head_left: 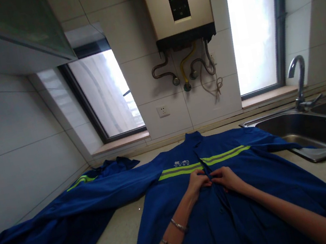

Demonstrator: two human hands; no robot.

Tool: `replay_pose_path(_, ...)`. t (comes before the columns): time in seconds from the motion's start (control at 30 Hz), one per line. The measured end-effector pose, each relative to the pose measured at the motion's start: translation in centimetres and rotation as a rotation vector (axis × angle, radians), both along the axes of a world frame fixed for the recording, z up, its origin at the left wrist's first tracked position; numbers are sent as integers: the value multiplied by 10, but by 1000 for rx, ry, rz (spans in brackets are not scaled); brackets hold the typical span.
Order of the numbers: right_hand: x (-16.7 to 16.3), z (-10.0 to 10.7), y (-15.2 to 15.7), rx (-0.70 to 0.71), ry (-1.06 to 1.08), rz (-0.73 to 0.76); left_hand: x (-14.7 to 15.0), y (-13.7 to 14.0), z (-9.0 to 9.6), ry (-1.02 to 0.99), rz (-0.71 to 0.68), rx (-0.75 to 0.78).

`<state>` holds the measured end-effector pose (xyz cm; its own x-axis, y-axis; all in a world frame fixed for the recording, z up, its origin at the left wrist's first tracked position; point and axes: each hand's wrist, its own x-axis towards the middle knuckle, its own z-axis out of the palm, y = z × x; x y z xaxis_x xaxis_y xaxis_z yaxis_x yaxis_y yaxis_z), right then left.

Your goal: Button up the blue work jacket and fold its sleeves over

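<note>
A blue work jacket (179, 211) with yellow-green and grey reflective stripes lies spread on the countertop, collar toward the wall. My left hand (198, 183), with two bracelets on the wrist, pinches the front placket just below the chest stripe. Close beside it, my right hand (227, 178) pinches the facing edge of the same front opening. The fingertips of both hands nearly meet there. Whatever button lies between them is too small to make out. Below the hands, the front edges lie loosely apart. A white logo shows on the chest.
Another dark blue garment (45, 243) with a yellow-green stripe lies on the left. A steel sink (323, 152) with a faucet (299, 81) is set in the countertop (114, 240) on the right; one jacket sleeve reaches its rim. A water heater (177, 6) hangs above.
</note>
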<state>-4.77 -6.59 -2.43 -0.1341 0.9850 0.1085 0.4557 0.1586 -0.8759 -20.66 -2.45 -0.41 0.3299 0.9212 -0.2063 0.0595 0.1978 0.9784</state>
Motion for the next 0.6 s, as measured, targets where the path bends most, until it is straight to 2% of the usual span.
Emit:
replay_pose_path(0.13,-1,1,0,127,-61,-26,0,-2,1,-29,-36,59)
replay_pose_path(0.37,6,3,4,-61,39,26,-2,-3,2,-9,-22,166)
replay_pose_path(0.6,14,2,8,-65,39,58,-2,0,-1,-57,-59,238)
